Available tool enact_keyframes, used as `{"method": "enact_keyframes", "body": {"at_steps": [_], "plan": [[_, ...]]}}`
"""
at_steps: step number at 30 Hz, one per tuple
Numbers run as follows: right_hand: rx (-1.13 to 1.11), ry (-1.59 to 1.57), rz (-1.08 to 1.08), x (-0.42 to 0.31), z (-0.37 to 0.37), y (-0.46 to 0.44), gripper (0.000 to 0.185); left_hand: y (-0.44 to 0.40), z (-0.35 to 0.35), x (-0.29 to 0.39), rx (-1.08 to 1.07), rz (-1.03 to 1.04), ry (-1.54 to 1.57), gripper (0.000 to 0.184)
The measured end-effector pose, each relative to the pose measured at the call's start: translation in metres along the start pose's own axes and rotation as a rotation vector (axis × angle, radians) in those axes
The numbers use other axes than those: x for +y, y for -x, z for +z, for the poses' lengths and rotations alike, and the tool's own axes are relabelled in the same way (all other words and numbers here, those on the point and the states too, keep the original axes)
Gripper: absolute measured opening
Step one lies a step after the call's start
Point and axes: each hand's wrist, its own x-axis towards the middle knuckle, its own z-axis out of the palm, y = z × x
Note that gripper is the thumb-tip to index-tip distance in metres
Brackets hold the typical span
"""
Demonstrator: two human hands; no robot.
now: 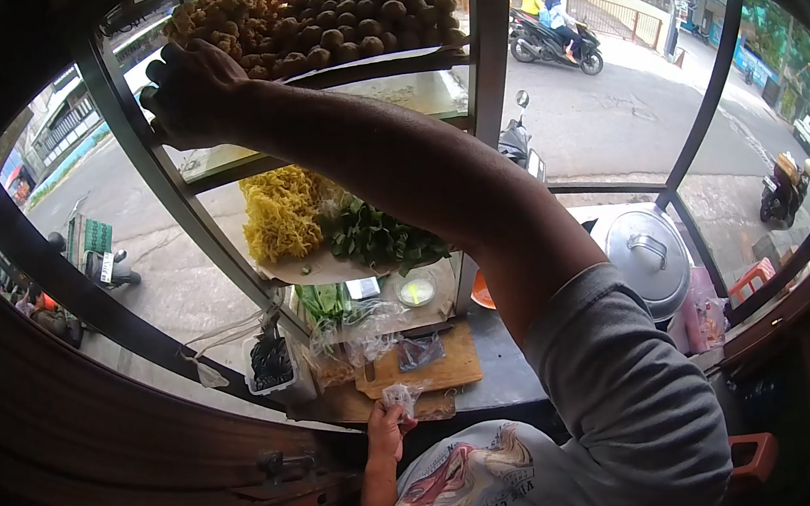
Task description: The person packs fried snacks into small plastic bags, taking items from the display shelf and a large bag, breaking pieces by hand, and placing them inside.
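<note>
My right hand (192, 92) is raised at the upper left, beside the fried pieces (224, 22) on the top shelf. Its bent fingers are in shadow; they look closed, and what they hold is hidden. Low in the middle, my left hand (388, 427) pinches a crumpled clear plastic bag (403, 399) just in front of the wooden cutting board (457, 359). Round brown balls (362, 8) are heaped beside the fried pieces. Beneath my right arm, yellow noodles (279, 217) and leafy greens (373, 235) lie on a lower shelf.
A large lidded metal pot (646, 263) stands right of my arm. Plastic bags (374, 331) and a small bowl (417, 293) sit behind the board. A white container (270, 363) is at left. Metal posts (483, 44) frame the case. People on a motorbike (555, 36) are outside.
</note>
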Motion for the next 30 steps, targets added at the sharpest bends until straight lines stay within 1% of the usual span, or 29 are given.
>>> {"method": "enact_keyframes", "body": {"at_steps": [6,10,11,14,15,18,19,22,25,28,30], "plan": [[0.088,-0.044,0.025,-0.004,-0.012,0.006,0.042,0.003,-0.005,0.0,0.019,-0.001,0.037,0.01],[0.119,-0.144,-0.006,-0.002,-0.004,0.005,0.047,0.002,-0.004,0.001,0.027,0.008,0.062,0.012],[0.164,-0.097,-0.024,-0.002,-0.002,0.002,0.043,0.001,-0.006,-0.001,0.022,0.004,0.075,0.013],[0.13,-0.204,0.037,-0.003,-0.009,-0.002,0.034,0.005,-0.002,0.003,0.031,0.003,0.075,0.013],[0.138,-0.183,0.029,-0.003,-0.016,-0.001,0.029,0.006,-0.001,0.004,0.033,-0.007,0.068,0.014],[0.032,-0.218,0.038,-0.002,-0.035,0.003,0.027,0.006,-0.001,0.003,0.041,-0.017,0.067,0.013],[0.055,-0.206,0.014,-0.001,-0.035,0.005,0.025,0.007,-0.002,0.002,0.033,-0.013,0.066,0.013],[-0.017,-0.223,0.065,0.001,-0.024,-0.001,0.025,0.008,-0.002,0.002,0.018,-0.004,0.071,0.013],[0.014,-0.226,0.093,0.007,-0.025,-0.009,0.027,0.01,0.001,0.006,0.015,-0.007,0.077,0.012],[0.043,-0.225,0.037,0.012,-0.028,-0.007,0.031,0.01,0.0,0.005,0.011,-0.006,0.083,0.012],[0.237,-0.11,0.048,0.016,-0.034,-0.003,0.032,0.009,0.002,0.005,0.03,-0.009,0.097,0.012]]}}
